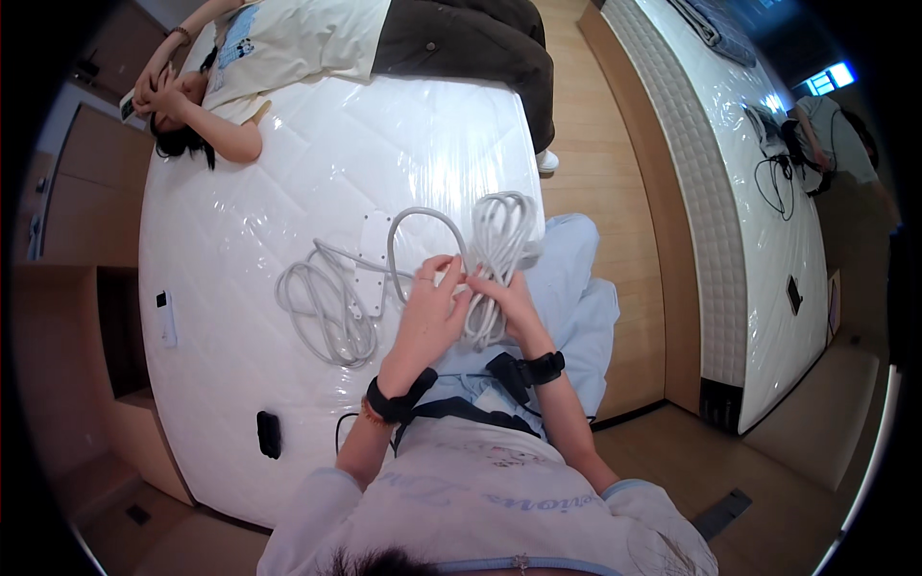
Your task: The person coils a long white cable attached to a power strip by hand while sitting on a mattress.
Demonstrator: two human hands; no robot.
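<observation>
A thick bundle of light grey cable [502, 240] lies looped lengthwise at the edge of the plastic-covered mattress, by my lap. My right hand [517, 309] is closed round the lower part of this bundle. Close against it, my left hand [432, 315] has its fingers bent and pinches the cable beside the bundle. From there a loose arc of cable [423, 211] curves up and to the left. A looser coil of grey cable [329, 305] rests left of my left hand. Partly under its strand lies a flat white strip [369, 286] with small dots, resembling a power strip.
A person [298, 43] lies across the far side of the mattress [230, 221]. A white device [166, 319] and a black case [269, 435] rest at left. Beyond the wooden floor [615, 192], a second mattress [740, 240] holds black cables, with another person beside it.
</observation>
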